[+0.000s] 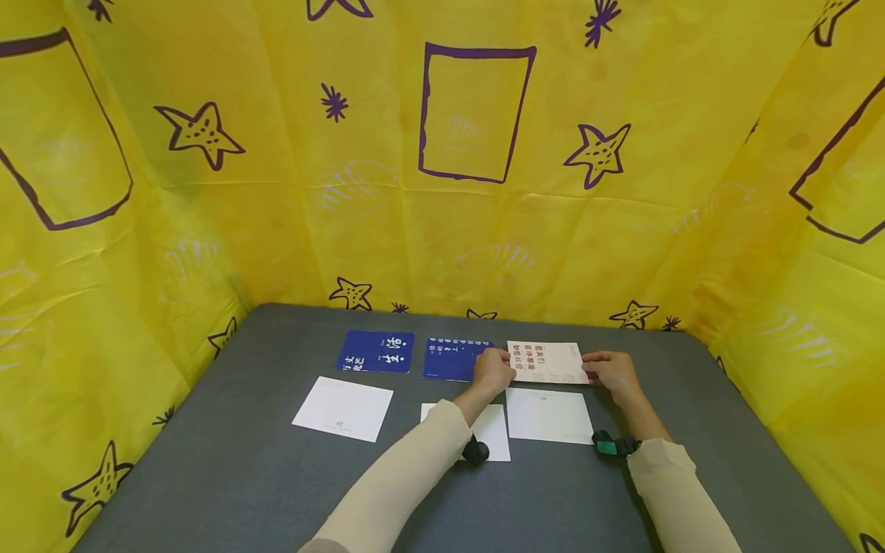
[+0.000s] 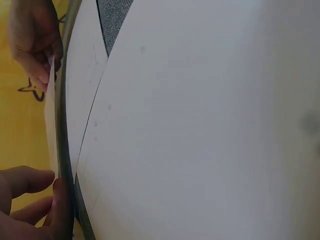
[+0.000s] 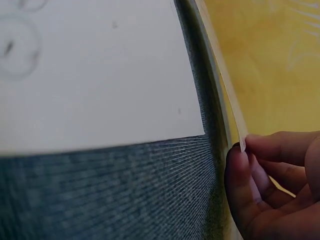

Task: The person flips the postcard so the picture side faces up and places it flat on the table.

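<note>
A pale postcard (image 1: pixel 553 362) with red characters is held by both hands at the back right of the grey table. My left hand (image 1: pixel 493 370) pinches its left edge, thumb and fingertips meeting at the card in the left wrist view. At the opposite edge my right hand (image 1: pixel 614 372) pinches between thumb and index finger. Seen edge-on in the right wrist view, the postcard (image 3: pixel 227 85) stands off the table at that corner. Beside my left hand lies a blue postcard (image 1: pixel 449 365) with white lettering, its right part covered by that hand.
Another blue postcard (image 1: pixel 376 352) lies farther left. In the front row are a white card (image 1: pixel 343 408) at left, a white card (image 1: pixel 492 430) partly under my left forearm, and a white card (image 1: pixel 549 415) at right. Yellow patterned cloth (image 1: pixel 387 230) encloses the table (image 1: pixel 276 491).
</note>
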{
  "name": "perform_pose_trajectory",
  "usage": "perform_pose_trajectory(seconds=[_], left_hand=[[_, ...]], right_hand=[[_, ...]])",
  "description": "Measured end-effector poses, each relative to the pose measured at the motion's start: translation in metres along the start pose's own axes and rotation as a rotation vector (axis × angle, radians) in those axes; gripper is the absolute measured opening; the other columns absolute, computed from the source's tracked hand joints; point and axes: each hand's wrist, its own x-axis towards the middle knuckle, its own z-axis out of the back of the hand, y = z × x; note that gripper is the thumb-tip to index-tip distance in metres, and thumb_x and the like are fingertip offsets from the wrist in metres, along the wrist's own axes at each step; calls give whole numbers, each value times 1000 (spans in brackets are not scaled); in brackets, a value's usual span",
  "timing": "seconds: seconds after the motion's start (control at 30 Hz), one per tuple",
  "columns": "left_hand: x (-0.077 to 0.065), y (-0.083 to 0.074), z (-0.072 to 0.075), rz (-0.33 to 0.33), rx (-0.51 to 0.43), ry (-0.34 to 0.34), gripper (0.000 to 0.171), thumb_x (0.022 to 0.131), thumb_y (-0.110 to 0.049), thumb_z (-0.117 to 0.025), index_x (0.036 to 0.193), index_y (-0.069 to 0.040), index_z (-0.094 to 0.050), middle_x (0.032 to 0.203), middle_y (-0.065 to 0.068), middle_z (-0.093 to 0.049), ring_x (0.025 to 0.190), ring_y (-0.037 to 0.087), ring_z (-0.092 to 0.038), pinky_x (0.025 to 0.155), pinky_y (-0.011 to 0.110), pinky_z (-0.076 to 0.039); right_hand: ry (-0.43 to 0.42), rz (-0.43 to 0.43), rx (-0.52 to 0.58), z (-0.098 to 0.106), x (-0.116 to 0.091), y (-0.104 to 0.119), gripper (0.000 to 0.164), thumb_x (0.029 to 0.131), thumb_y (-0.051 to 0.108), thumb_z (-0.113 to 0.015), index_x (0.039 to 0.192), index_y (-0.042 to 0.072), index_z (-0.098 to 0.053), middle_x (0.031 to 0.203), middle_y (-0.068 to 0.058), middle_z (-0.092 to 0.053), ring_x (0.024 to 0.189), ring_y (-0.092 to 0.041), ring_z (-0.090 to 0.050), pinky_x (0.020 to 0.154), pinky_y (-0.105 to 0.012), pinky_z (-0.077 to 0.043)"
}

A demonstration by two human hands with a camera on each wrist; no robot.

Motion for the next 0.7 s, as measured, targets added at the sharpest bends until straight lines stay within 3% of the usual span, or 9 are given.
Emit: perform_pose_trajectory(seconds=[0.13, 0.37, 0.6, 0.7], left_hand=[[0, -1, 0, -7, 32, -5, 29, 79, -4, -74, 108, -3, -73, 80, 3, -69, 74, 15, -57, 68, 27, -47], [-3, -2, 5, -92, 34, -12, 23, 81, -7, -72, 104, -4, -74, 84, 4, -70, 75, 16, -61, 67, 26, -46], [-5, 2, 27, -163, 69, 58, 18, 85, -9, -68, 102, -7, -75, 93, 5, -73, 85, 18, -65, 72, 26, -49], [-8, 4, 38, -164, 62, 98, 18, 87, -11, -68, 104, -7, -74, 98, 6, -73, 91, 20, -66, 77, 29, -51]], right_hand=[[6, 14, 6, 1, 0, -3, 31, 91, 2, -61, 117, -15, -61, 104, -24, -65, 67, -13, -60, 60, -21, -54], [21, 33, 17, 5, -3, -4, 32, 91, 4, -61, 116, -17, -60, 86, -7, -69, 64, -10, -62, 60, -21, -54], [41, 47, 27, 4, -10, 1, 37, 93, 9, -62, 119, -16, -58, 75, 3, -65, 64, -11, -61, 60, -21, -54], [46, 60, 19, 1, -14, 5, 37, 93, 10, -62, 119, -16, -59, 78, -1, -67, 65, -11, -61, 62, -23, -55]])
